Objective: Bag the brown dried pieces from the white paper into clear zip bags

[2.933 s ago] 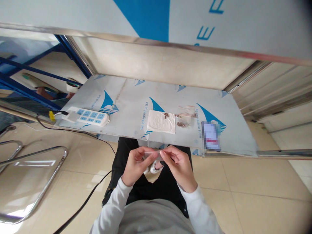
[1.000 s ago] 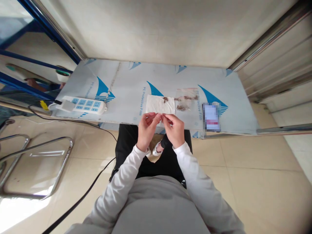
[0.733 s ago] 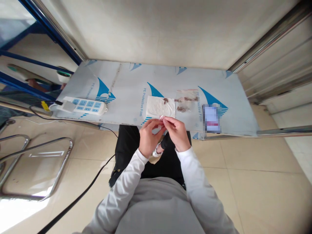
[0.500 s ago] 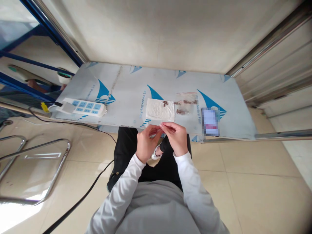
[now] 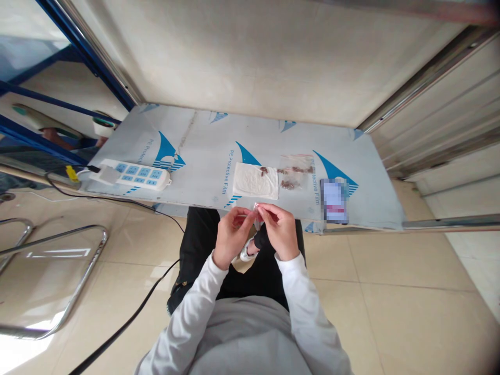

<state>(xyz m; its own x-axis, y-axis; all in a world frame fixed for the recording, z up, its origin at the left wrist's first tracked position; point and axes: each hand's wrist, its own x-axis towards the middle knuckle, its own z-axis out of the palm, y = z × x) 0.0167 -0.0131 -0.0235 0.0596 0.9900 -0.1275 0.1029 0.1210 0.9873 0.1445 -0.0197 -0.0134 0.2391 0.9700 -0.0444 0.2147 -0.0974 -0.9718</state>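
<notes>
My left hand point(image 5: 230, 233) and my right hand point(image 5: 280, 229) meet just in front of the table's near edge, fingertips pinched together. Between them is a small pale, partly see-through thing point(image 5: 257, 223), mostly covered by the fingers; its kind cannot be made out. Just beyond the hands a white tissue point(image 5: 253, 182) lies flat on the table, with a small brown piece point(image 5: 264, 171) at its upper right. Against the tissue's right side rests a clear plastic bag point(image 5: 299, 179) with several brown pieces in or on it.
The table point(image 5: 203, 156) wears printed protective film. At its right lies a phone point(image 5: 335, 200), its screen blurred out. A white power strip point(image 5: 135, 175) sits on the left, its black cable point(image 5: 136, 307) running over the floor. A metal-framed chair point(image 5: 103, 237) stands at left. Another person's hand point(image 5: 54, 136) shows beyond the blue frame.
My hands stay pinched together, fingers slightly shifted, and a pale, see-through bit now shows between and below the fingertips. The whole view has tilted a little. The things on the table have not moved.
</notes>
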